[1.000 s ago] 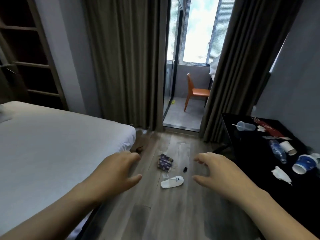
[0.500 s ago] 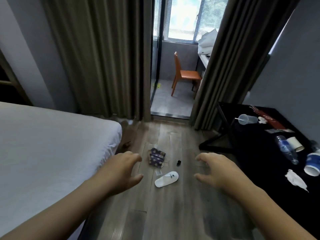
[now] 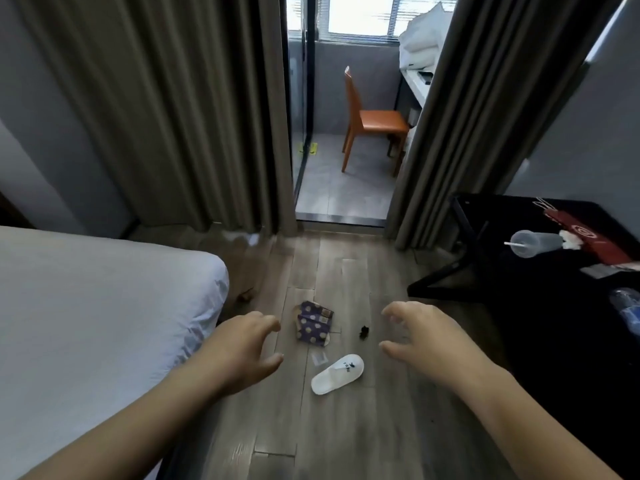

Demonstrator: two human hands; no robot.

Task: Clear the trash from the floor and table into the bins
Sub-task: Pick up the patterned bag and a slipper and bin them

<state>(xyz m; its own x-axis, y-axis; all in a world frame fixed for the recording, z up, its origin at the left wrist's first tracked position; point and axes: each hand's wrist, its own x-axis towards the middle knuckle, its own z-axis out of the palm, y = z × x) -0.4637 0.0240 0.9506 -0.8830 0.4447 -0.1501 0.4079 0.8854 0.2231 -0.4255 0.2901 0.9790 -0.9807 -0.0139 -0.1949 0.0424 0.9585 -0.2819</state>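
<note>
Left hand (image 3: 242, 351), right hand (image 3: 426, 341): empty, fingers loosely curled, held apart. Purple dotted packet (image 3: 313, 323), dark scrap (image 3: 363, 331): on floor (image 3: 346, 445) between them. Advised: crouch low, grip packet whole, pinch scrap separately. Bins unseen.

Purple with pale dots on the crumpled wrapper (image 3: 313, 326); white, with a small dark mark, on the slipper (image 3: 337, 374); black for the tiny scrap (image 3: 363, 331). Grey-brown wood grain across the floor (image 3: 346, 427). White on the bedsheet (image 3: 86, 323), dull olive-grey on the curtains (image 3: 173, 116), orange on the chair (image 3: 375, 119). Black for the table (image 3: 554, 323), red with a white spiral on the packet (image 3: 588, 237), a blue label on the bottle (image 3: 628, 308).
</note>
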